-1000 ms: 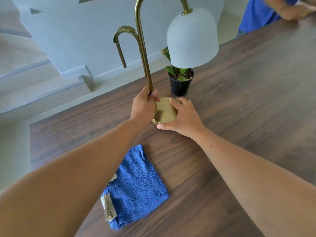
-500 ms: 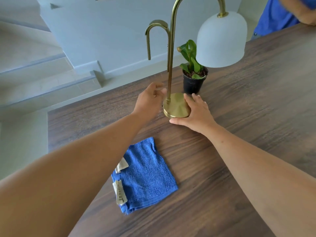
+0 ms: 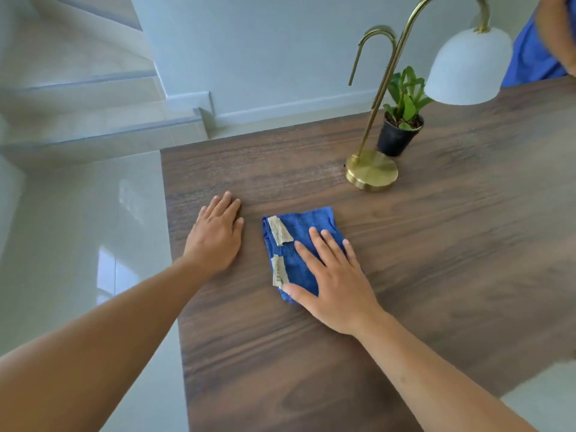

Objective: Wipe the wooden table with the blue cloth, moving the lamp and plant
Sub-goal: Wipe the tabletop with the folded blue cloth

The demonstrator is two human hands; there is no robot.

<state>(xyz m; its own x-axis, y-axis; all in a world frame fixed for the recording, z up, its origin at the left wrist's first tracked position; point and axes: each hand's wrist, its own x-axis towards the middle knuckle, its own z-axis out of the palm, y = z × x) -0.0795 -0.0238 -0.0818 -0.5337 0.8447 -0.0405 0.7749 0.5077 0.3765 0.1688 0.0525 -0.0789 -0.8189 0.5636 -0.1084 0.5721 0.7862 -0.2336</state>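
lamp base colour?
Brass-gold, shiny, as is the stem; the lamp base shows best in the head view, the only one.

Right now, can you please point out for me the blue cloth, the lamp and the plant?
blue cloth (image 3: 299,227): head view, on the bare blue terry above the fingers.
lamp (image 3: 372,170): head view, on the round brass base.
plant (image 3: 405,95): head view, on the green leaves above the black pot.
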